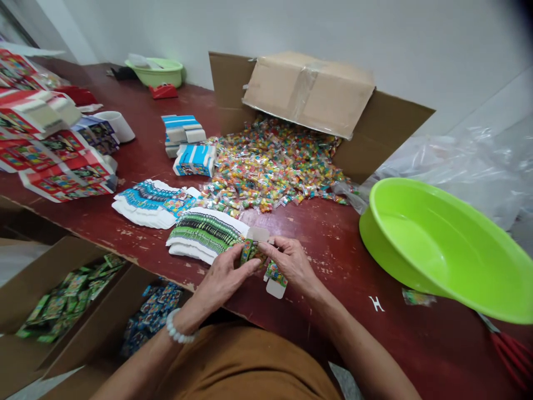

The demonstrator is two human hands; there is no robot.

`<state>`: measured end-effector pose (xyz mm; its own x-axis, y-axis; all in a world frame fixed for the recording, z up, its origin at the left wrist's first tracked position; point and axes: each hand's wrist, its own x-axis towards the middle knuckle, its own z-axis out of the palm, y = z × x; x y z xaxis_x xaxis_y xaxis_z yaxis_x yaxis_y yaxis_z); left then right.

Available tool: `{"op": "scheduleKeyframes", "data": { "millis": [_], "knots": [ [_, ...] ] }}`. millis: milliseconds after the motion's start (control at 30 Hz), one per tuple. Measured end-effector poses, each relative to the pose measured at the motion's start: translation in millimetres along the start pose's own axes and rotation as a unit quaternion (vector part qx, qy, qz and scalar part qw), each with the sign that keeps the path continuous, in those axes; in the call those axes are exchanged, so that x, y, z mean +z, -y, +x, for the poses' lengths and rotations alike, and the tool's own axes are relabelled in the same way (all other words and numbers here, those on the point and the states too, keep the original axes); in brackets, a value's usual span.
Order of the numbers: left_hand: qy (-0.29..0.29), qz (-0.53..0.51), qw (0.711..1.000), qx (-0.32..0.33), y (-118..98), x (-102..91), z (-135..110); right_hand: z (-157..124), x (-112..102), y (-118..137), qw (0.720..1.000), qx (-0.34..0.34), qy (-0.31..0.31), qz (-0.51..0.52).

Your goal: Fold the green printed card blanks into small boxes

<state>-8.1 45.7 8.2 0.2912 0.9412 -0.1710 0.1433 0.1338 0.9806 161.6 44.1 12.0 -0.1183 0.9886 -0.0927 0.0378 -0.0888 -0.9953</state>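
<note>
Between my two hands, just above the front of the table, is a small green printed carton (249,251) with a white flap standing up. My left hand (227,272) grips its left side with thumb and fingers. On the other side, my right hand (291,261) pinches the carton near its edge. Beneath my right hand lies another green carton (275,272) with its pale flap sticking out. A fanned row of flat green cartons (208,236) rests beside my left hand. Behind it spreads a row of flat blue cartons (152,203).
Wrapped candies (275,166) spill from a tipped cardboard box (312,91). A lime green basin (375,228) stands at right, near red-handled scissors (510,350). Bundled blue cartons (194,160) and red cartons (69,172) sit left. Below the edge, boxes hold green packets (70,294) and blue packets (152,314).
</note>
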Motion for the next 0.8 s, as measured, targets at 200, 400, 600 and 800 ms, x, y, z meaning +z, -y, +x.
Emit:
{"op": "scheduleKeyframes", "data": {
  "millis": [200,400,600,800],
  "knots": [
    [-0.037,-0.18,0.983,-0.017,0,4.8,-10,-2,11,-2,0.99,0.013,-0.044,0.13],
    [-0.081,-0.157,0.981,0.076,-1,9.4,-13,-3,32,-13,0.978,-0.052,-0.11,0.17],
    [-0.019,-0.12,0.993,0.013,7,-3.0,-15,-1,16,-17,0.994,-0.079,-0.059,0.043],
    [-0.019,-0.198,0.979,-0.046,8,3.8,-12,8,10,-13,0.991,0.036,-0.002,0.126]
  ]
}}
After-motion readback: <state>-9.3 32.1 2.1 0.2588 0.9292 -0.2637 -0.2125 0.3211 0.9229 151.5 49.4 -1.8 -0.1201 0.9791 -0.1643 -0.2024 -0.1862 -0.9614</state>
